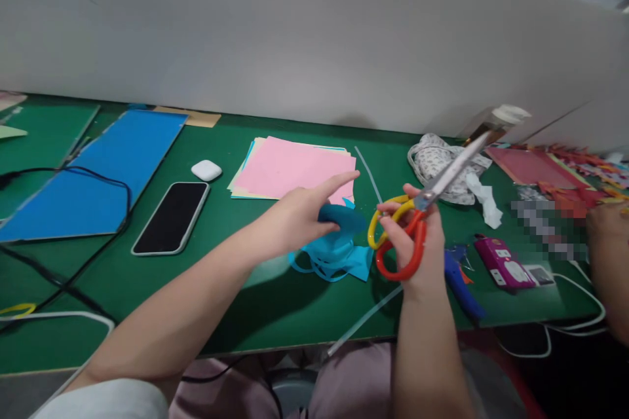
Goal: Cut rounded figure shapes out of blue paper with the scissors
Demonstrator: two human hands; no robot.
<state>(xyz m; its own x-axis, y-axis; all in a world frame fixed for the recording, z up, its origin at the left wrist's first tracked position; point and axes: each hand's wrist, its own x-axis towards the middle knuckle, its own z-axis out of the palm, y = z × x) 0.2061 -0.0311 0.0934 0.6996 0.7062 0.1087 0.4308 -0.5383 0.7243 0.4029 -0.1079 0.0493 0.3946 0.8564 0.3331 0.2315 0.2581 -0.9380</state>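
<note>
In my right hand (417, 236) is a pair of scissors (432, 190) with one yellow and one red handle loop; their blades point up and to the right, away from the paper. My left hand (304, 216) holds a rounded piece of blue paper (346, 219) by its edge, the thumb lying over it and the index finger stretched out. Right below it, curled blue paper strips (334, 258) lie on the green table. Behind my left hand sits a stack of pastel paper (289, 167) with a pink sheet on top.
Left of the stack are a phone (171, 219), a white earbud case (206, 170) and a blue board (103, 173) crossed by cables. To the right lie a glue gun (462, 285), a pink device (504, 262) and patterned cloth (432, 157). Another person's hand (609, 229) is at the right edge.
</note>
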